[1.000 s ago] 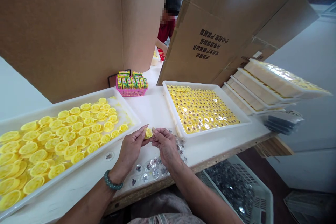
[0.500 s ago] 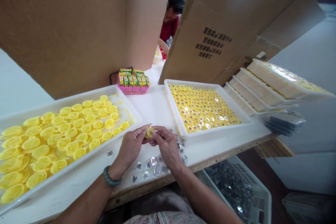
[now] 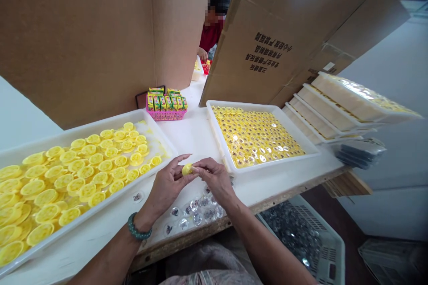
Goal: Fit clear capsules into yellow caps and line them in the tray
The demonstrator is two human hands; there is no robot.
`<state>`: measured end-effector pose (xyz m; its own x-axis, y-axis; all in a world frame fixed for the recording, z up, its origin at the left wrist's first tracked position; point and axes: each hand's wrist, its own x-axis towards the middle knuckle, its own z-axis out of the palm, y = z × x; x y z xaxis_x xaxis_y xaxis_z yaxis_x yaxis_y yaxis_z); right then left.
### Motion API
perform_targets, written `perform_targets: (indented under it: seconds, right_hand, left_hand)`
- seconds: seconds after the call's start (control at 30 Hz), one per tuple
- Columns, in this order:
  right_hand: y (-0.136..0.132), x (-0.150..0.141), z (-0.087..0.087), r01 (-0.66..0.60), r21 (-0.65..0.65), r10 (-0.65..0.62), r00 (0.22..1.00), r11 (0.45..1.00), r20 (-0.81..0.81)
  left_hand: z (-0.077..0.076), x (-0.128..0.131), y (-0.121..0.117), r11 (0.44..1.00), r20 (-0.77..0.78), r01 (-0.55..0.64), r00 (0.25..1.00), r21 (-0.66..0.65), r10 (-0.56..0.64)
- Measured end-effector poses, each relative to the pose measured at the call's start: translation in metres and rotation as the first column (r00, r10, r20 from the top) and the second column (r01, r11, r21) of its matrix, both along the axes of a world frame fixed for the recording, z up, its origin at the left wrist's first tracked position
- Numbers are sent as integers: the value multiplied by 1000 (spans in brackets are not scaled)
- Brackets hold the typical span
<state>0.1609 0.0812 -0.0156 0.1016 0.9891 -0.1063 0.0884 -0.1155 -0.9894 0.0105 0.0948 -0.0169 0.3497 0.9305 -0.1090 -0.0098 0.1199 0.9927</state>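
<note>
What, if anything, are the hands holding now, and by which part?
A small yellow piece, held at its sides between the left hand and the right hand; the exact contact points are hidden.

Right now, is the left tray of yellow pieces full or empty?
Partly full: yellow pieces cover most of the visible tray, but bare bottom shows near the pink basket.

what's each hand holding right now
Left hand: closed on a small yellow piece, index finger lifted away.
Right hand: closed, fingers pinching the same piece from the other side.
</note>
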Motion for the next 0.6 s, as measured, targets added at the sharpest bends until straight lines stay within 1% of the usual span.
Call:
perform_targets:
  seconds: [0.07, 0.13, 0.23, 0.33, 0.5, 0.57, 0.6]
  right_hand:
    - [2, 1, 1, -24, 23, 24, 1000, 999, 15]
    - [4, 1, 3, -47, 15, 48, 998, 999, -31]
    - [6, 3, 9, -110, -30, 103, 980, 994, -170]
    - [8, 5, 11, -173, -69, 143, 938, 982, -316]
    - [6, 0, 2, -110, -96, 73, 941, 989, -330]
    - [6, -1, -1, -99, -110, 57, 941, 989, -333]
    - [7, 1, -1, -117, -116, 75, 945, 986, -319]
  left_hand:
    - [1, -2, 1, 1000, -20, 15, 1000, -16, -16]
    - [1, -3, 3, 999, -31, 22, 999, -48, -24]
    - [0, -3, 5, 991, 23, 56, 998, -120, -53]
    - [0, -2, 6, 980, 72, 103, 993, -172, -92]
    - [-2, -5, 7, 978, 12, 102, 995, -181, -101]
    - [-5, -6, 9, 975, 24, 108, 994, -193, -105]
    - [-6, -5, 9, 973, 47, 112, 993, -203, -104]
